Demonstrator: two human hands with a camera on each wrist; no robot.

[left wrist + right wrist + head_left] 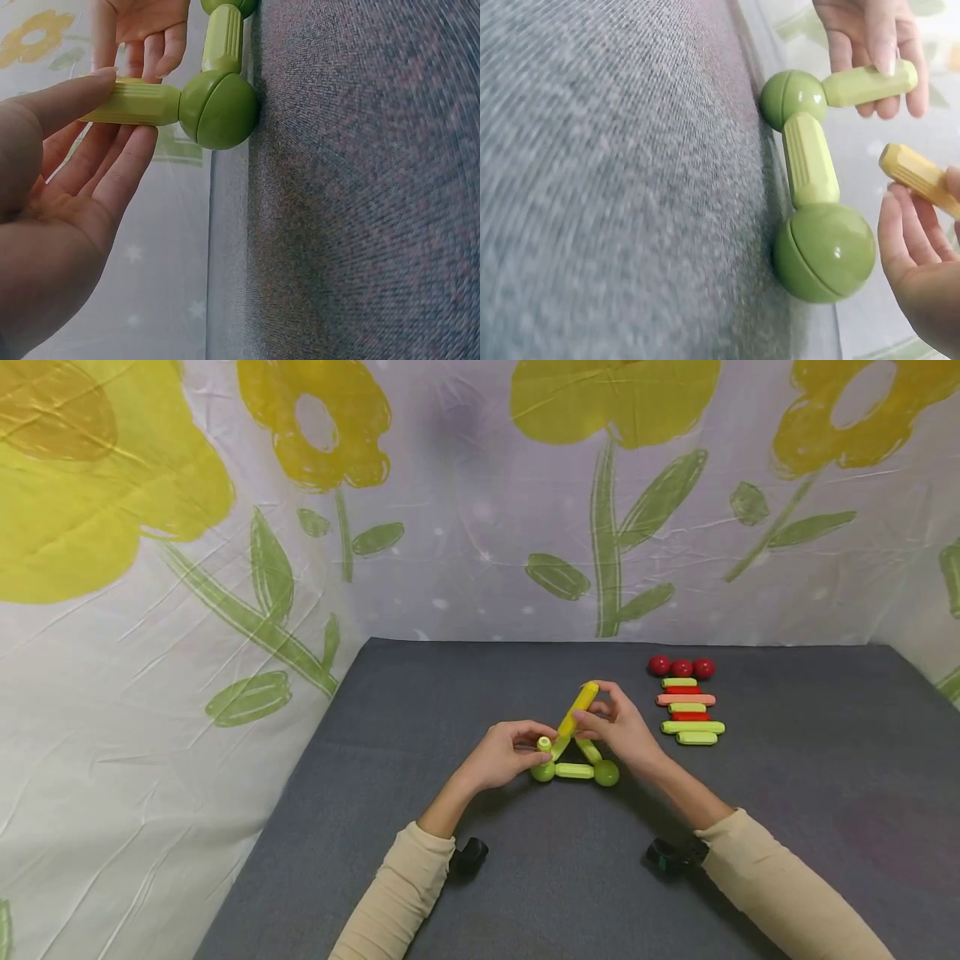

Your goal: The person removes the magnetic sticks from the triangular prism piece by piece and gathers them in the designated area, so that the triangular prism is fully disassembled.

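On the dark table stands a triangular frame of green balls and light green rods. My left hand (501, 755) pinches a light green rod (142, 103) that stands upright on the left green ball (219, 111). Along the front, another light green rod (574, 771) joins that ball to the right green ball (606, 773). Two more rods slant back from the balls, and their far meeting point is hidden behind the hands and the yellow rod. In my right hand (624, 732) a longer yellow rod (578, 710) is held tilted above the frame, between thumb and fingers.
At the back right, three red balls (682, 668) sit in a row. Before them lies a column of rods in light green, red and pink, including a long pink rod (686, 700). A flower-printed cloth (465, 577) hangs behind the table (540, 893).
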